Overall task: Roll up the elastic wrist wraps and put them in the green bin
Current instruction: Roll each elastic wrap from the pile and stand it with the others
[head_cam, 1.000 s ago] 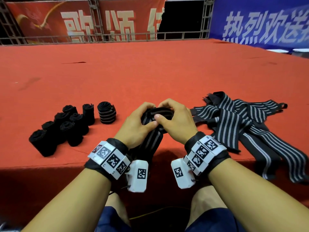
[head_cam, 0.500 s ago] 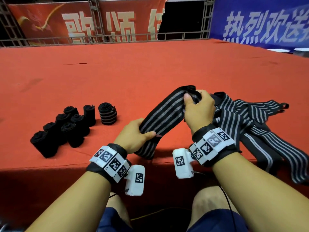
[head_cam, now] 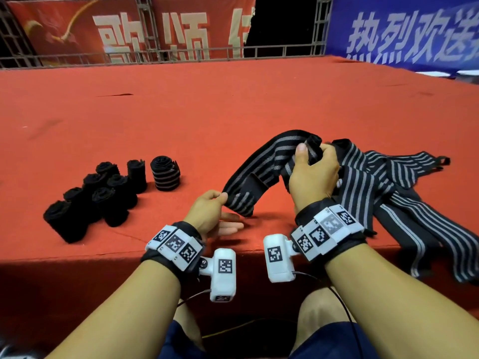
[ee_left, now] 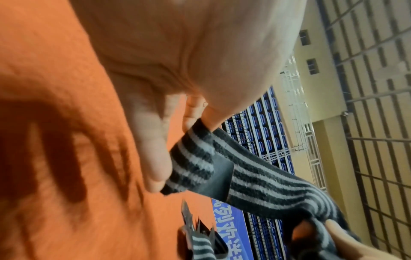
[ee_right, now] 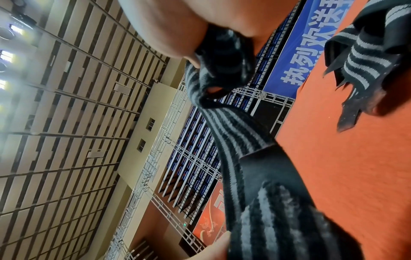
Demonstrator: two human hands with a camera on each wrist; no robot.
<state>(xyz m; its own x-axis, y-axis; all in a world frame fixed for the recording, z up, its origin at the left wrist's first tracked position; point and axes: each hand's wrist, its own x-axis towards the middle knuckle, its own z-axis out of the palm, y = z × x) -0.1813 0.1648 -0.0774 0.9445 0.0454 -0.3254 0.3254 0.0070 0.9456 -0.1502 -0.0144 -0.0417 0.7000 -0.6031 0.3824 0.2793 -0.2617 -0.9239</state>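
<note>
Nearest to the person, the left hand [head_cam: 211, 212] is low over the front edge of the red counter [head_cam: 233, 104]. Its thumb and first finger pinch the lower end of a striped wrist wrap [head_cam: 261, 165], while the other fingers [head_cam: 232, 230] lie straight and loose above the cloth cover. The left wrist view shows the same pinch at the very end of the band, just beside a smooth black patch that is probably the fastening strip.

A little farther, the right hand [head_cam: 312, 174] is raised and curled round the upper end of the same wrap, thumb on top, so the band hangs in a slack arch between the two hands. No roll is started yet.

The wrap looks light, soft and elastic. It will bend and stretch easily and cannot break, but a loose roll may spring open. I think it is best to hold it at one end, start a tight fold there, and keep some tension with the other hand.

To the right lies a pile of unrolled wraps [head_cam: 404, 187], partly hanging over the edge. To the left stands a group of finished rolls [head_cam: 103, 195]. The green bin is not visible in any view.
</note>
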